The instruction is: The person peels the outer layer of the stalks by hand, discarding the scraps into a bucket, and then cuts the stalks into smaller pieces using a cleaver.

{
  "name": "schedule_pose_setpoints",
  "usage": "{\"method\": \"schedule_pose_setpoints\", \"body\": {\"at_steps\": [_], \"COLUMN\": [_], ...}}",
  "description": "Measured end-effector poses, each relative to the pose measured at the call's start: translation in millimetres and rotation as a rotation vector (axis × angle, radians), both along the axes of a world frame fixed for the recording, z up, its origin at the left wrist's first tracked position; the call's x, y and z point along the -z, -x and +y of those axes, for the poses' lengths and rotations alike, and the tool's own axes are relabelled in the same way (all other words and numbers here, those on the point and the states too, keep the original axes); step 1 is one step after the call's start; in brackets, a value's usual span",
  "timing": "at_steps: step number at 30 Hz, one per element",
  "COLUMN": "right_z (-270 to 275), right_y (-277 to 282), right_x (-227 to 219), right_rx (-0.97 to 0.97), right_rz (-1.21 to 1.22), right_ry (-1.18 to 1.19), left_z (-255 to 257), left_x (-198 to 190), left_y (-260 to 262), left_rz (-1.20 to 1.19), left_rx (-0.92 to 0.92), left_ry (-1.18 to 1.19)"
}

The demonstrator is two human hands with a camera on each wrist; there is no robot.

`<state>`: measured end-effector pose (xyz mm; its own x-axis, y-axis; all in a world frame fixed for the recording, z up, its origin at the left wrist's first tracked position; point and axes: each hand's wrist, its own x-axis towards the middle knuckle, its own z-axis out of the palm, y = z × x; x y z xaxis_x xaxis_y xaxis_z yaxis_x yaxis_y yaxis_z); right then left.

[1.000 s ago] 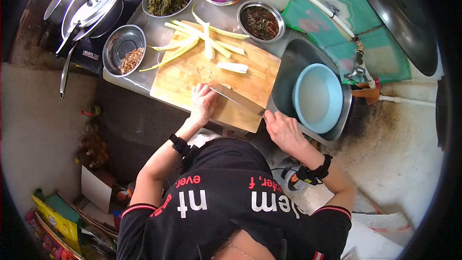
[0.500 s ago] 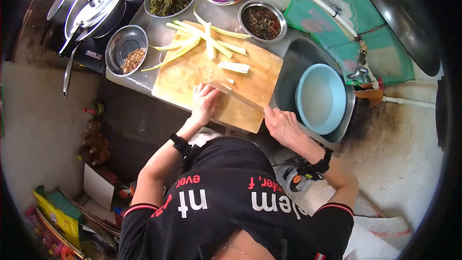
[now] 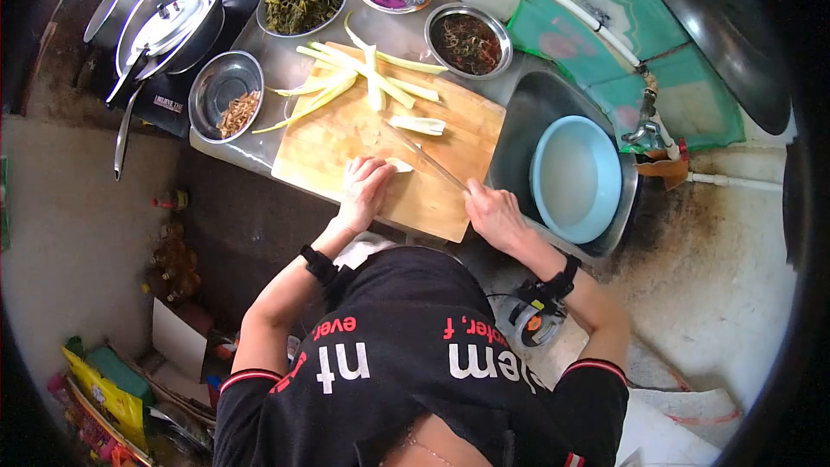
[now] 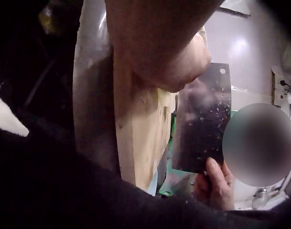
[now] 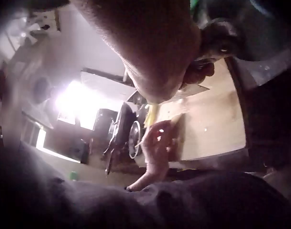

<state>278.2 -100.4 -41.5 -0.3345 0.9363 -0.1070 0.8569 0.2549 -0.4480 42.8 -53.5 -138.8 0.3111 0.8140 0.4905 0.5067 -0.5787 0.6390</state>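
My left hand (image 3: 367,186) rests on the wooden cutting board (image 3: 324,143), its curled fingers holding a short pale vegetable stalk piece (image 3: 399,164). The right hand (image 3: 494,210) grips a cleaver (image 3: 424,154) by its handle, at the board's right edge. In the left wrist view the broad cleaver blade (image 4: 203,129) stands raised, with small bits stuck to it and a hole in one corner. Beyond the blade lies a thicker cut stalk piece (image 3: 418,125). Several long yellow-green stalks (image 3: 375,78) lie crossed at the board's far side.
A steel bowl of small brown pieces (image 3: 226,97) stands left of the board. Behind are a plate of dark greens (image 3: 301,2) and a bowl of dark shreds in liquid (image 3: 468,41). At right, a blue basin (image 3: 575,179) sits in the sink (image 3: 517,112). A pan (image 3: 207,43) is at far left.
The right hand has brought the cleaver away from the left fingers, left and toward the board's far side, its blade now seen nearly edge-on. The pale piece by the left fingers shows more.
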Motion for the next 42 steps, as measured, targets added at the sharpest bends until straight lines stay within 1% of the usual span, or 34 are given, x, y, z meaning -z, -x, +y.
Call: {"method": "schedule_pose_setpoints", "body": {"at_steps": [3, 5, 7, 10, 12, 13, 15, 16, 18, 21, 22, 25, 29, 31, 35, 37, 40, 42], "right_z": [-14.0, -19.4, -19.7, -15.5, -11.5, -9.3, 1.0, 4.9, 8.7, -1.5, -4.8, -14.7, -12.5, -13.1, -13.0, -9.9, 2.6, 4.5], "right_y": [4.5, 4.9, 2.8, 0.9, -0.1, 0.8, 6.4, 8.8, 12.1, 15.2, 15.4, 8.1, 4.4, 4.6, 8.0, 5.1, 9.3, 10.5], "right_x": [-21.4, -34.0, -37.0, -31.7, -13.5, -5.4, 6.2, 7.3, 5.0, -19.6, -30.9, -28.5, -18.5, -17.4, -13.8, -1.5, 7.4, 1.4], "right_rx": [0.003, -0.105, -0.108, -0.126, -0.134, -0.134, -0.082, -0.086, 0.014, -0.021, -0.076, -0.096, -0.131, -0.126, -0.136, -0.127, -0.11, -0.075], "right_rz": [0.003, -0.171, -0.188, -0.19, -0.103, -0.103, -0.026, -0.022, 0.054, -0.009, -0.076, -0.128, -0.141, -0.129, -0.136, -0.097, -0.068, -0.029], "right_ry": [-0.011, 0.076, 0.107, 0.113, 0.088, 0.089, 0.116, 0.111, 0.029, 0.033, 0.095, 0.115, 0.135, 0.126, 0.134, 0.126, 0.103, 0.073], "left_z": [-6.4, -3.0, -5.6, -4.8, -3.8, -4.3, -4.1, -5.0, -5.5, -5.3, -4.5, -4.8, -5.0, -7.7, -11.1, -9.9, -10.5, -14.0], "left_x": [2.4, 1.0, 0.4, 0.5, 2.3, 3.1, 3.6, 4.2, 4.6, 1.2, -1.6, 0.7, 0.9, -3.0, 11.0, 16.0, 15.4, 11.4], "left_y": [3.3, 2.2, 3.8, 3.8, 3.7, 2.9, 1.4, 2.7, 4.9, 5.0, 4.7, 4.9, 7.4, 7.3, 15.7, 14.0, 16.5, 17.7], "left_rz": [0.003, 0.015, 0.018, 0.013, 0.002, -0.01, -0.016, -0.019, -0.011, -0.009, -0.01, 0.008, -0.005, 0.006, 0.069, 0.023, 0.038, 0.041], "left_rx": [-0.001, 0.002, 0.0, 0.004, 0.005, 0.012, 0.0, -0.009, -0.001, -0.009, -0.008, -0.015, 0.009, -0.042, -0.058, -0.046, -0.032, -0.029], "left_ry": [0.038, 0.058, 0.075, 0.052, 0.037, 0.021, -0.001, -0.017, -0.018, 0.0, 0.009, 0.012, 0.043, 0.028, 0.073, 0.031, 0.039, 0.05]}}
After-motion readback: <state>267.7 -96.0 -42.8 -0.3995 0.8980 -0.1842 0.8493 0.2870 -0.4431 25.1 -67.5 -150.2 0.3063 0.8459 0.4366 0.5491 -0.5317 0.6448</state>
